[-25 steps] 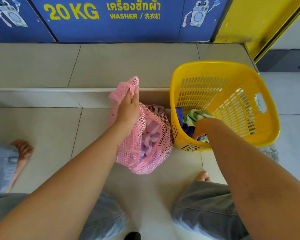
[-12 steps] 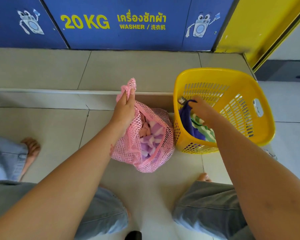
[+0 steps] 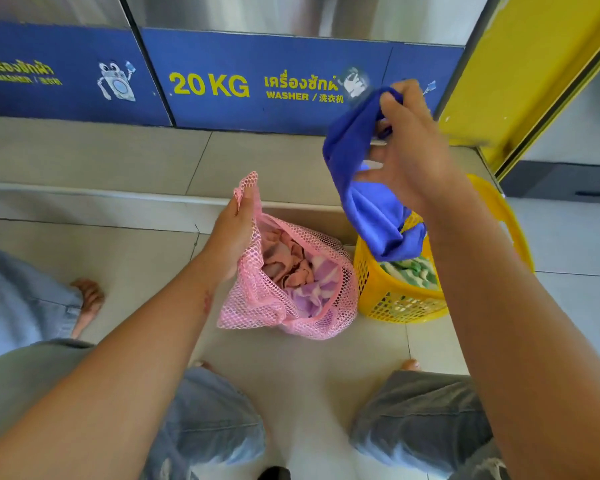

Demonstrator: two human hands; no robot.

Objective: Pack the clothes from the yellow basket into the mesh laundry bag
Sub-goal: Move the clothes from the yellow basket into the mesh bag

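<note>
A pink mesh laundry bag (image 3: 257, 306) sits on the tiled floor, its mouth held open by my left hand (image 3: 234, 230), which grips the bag's top edge. Pink and purple-white clothes (image 3: 305, 271) lie inside it. To its right stands the yellow basket (image 3: 395, 306), with a green-white garment (image 3: 409, 270) in it. My right hand (image 3: 406, 150) grips a blue garment (image 3: 364, 188) and holds it up above the basket; its lower end still hangs at the basket's rim. My right forearm hides much of the basket.
Blue washer panels (image 3: 222, 88) marked 20 KG stand behind a raised tiled step (image 3: 118, 161). A yellow door frame (image 3: 520, 81) rises at the right. My knees in grey trousers (image 3: 423, 420) and bare feet (image 3: 87, 299) are on the floor near the bag.
My right hand has lifted the blue garment out of the basket and up high. My left hand keeps holding the bag's edge, and the bag's mouth now gapes wider.
</note>
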